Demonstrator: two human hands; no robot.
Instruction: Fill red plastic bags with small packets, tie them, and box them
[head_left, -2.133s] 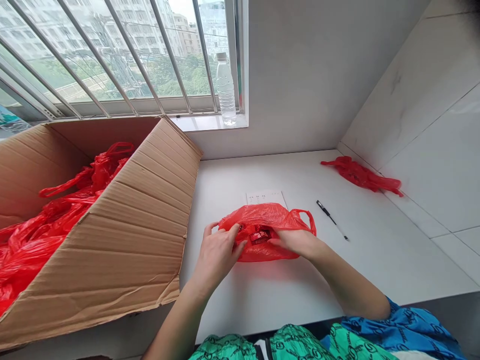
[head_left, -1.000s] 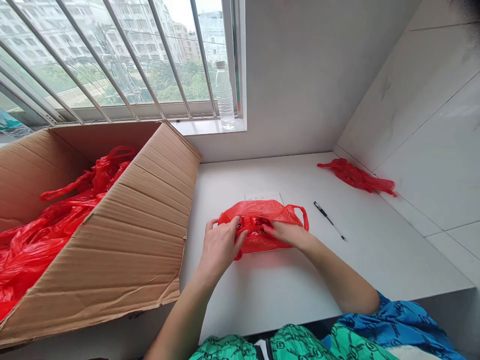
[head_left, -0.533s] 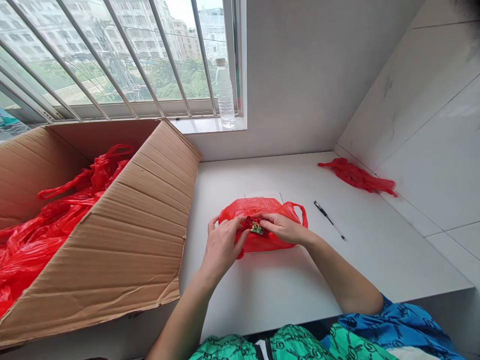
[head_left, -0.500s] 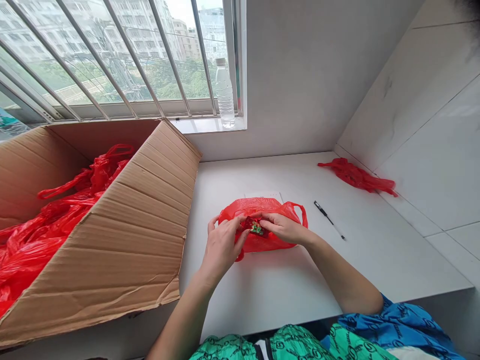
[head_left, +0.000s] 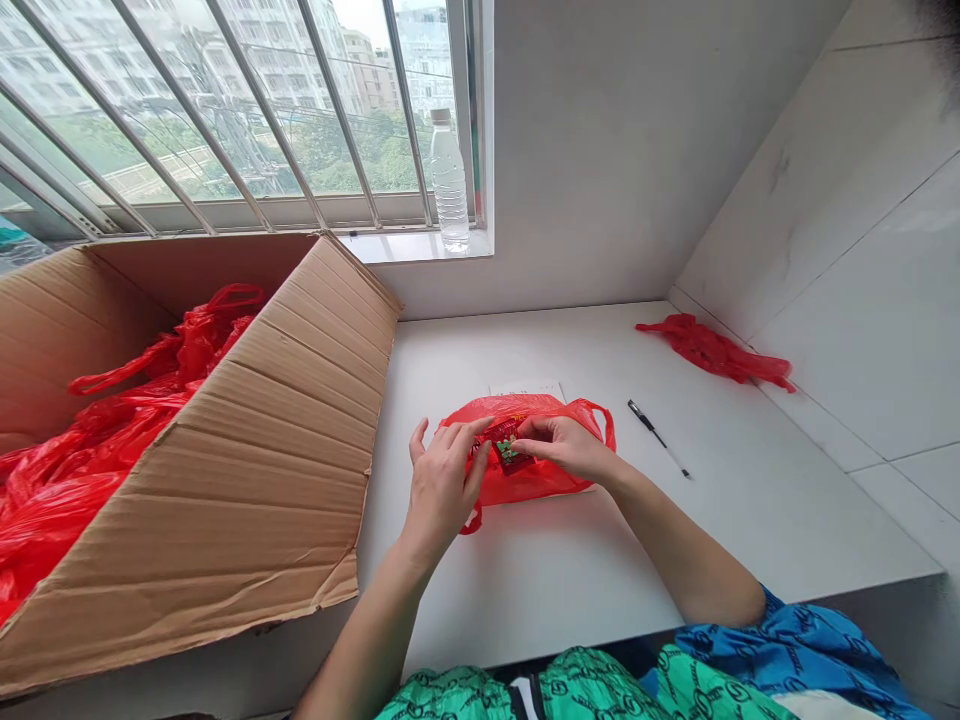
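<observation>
A small dark red packet with a green and yellow print [head_left: 510, 448] lies on top of a red plastic bag [head_left: 536, 486] on the white table. My right hand [head_left: 571, 446] pinches the packet's right side between thumb and fingers. To the left of the packet is my left hand [head_left: 447, 472], its fingers stretched out and apart over the bag's left side. Its fingertips come close to the packet, though whether they touch it I cannot tell. One bag handle loops up at the right, another hangs at the lower left.
A large cardboard box [head_left: 247, 480] at the left holds several red plastic bags [head_left: 97, 440]. Right of my hands lies a pen [head_left: 658, 438], with a crumpled red bag [head_left: 716, 350] by the tiled wall. A water bottle [head_left: 450, 190] stands on the windowsill. Paper [head_left: 525, 388] shows behind the bag.
My left hand has drawn back a little to the left with its fingers more spread. More of the packet's printed face now shows. My right hand stays at the packet's right side.
</observation>
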